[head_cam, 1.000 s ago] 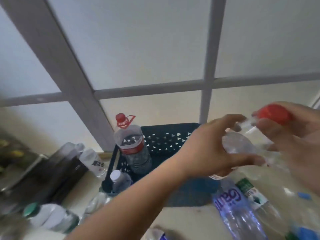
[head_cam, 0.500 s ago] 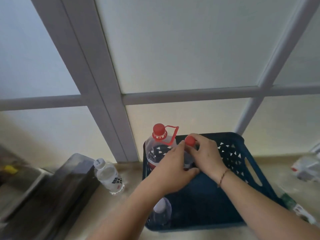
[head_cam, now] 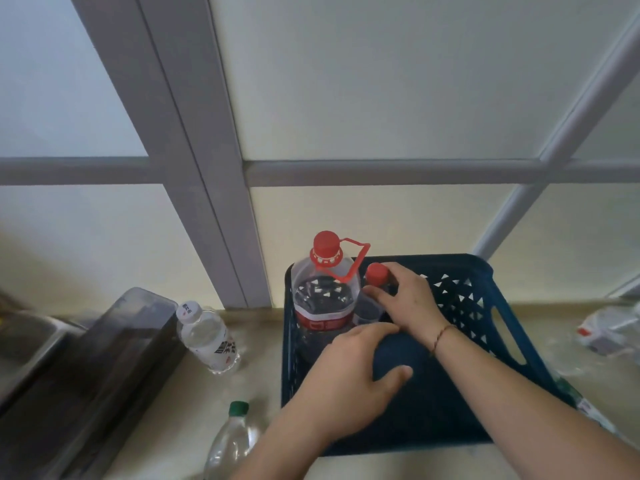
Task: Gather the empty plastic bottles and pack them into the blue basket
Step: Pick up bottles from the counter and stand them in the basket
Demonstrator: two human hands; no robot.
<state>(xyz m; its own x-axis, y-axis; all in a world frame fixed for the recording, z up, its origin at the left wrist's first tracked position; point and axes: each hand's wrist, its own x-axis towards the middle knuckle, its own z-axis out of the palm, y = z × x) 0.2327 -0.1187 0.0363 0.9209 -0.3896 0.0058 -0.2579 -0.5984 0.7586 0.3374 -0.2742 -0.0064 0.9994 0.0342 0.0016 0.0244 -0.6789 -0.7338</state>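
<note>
Now R hand (head_cam: 405, 299) grips small bottle (head_cam: 372, 299).

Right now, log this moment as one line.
right hand: on small bottle in basket | left hand: open over basket | big bottle: upright in basket

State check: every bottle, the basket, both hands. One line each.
Large red-capped bottle: upright in basket, capped.
Small red-capped bottle: upright in basket, beside the large one, gripped.
White-capped bottle: outside basket, on counter, capped.
Green-capped bottle: outside basket, capped.
Blue basket: mostly unfilled.
Right hand: closed on small bottle.
Left hand: open, empty.
</note>
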